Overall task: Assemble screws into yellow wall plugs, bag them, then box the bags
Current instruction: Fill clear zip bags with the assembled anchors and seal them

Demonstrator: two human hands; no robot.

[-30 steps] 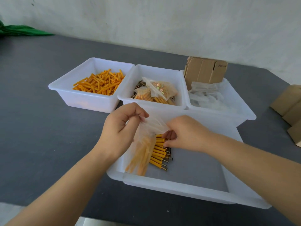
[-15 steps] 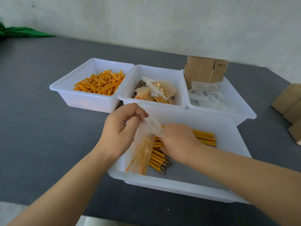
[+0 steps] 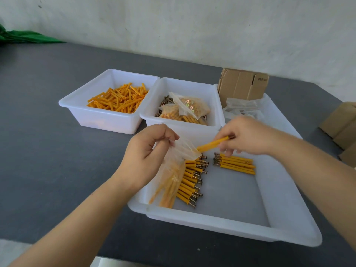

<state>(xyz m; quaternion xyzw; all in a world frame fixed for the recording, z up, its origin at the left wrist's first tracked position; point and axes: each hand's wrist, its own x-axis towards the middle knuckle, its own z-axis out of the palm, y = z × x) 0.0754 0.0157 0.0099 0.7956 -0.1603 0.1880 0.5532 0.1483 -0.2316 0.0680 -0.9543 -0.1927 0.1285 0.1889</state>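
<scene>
My left hand (image 3: 148,157) pinches the mouth of a clear plastic bag (image 3: 171,174) that hangs into the near white tray (image 3: 231,228) and holds several yellow plugs with screws. My right hand (image 3: 248,135) pinches one assembled yellow plug (image 3: 212,144), its tip at the bag's opening. In the tray lie a row of assembled plugs (image 3: 192,182) beside the bag and a smaller bundle (image 3: 236,163) under my right hand.
Behind stand three white bins: loose yellow plugs (image 3: 117,100) on the left, screws and filled bags (image 3: 186,110) in the middle, empty clear bags (image 3: 244,108) with a cardboard box (image 3: 242,86) on the right. More cardboard boxes (image 3: 342,128) sit at the right edge.
My right hand has lifted from the tray's plugs with one assembled plug and brought it to the bag's mouth. The left hand keeps the bag in place.
</scene>
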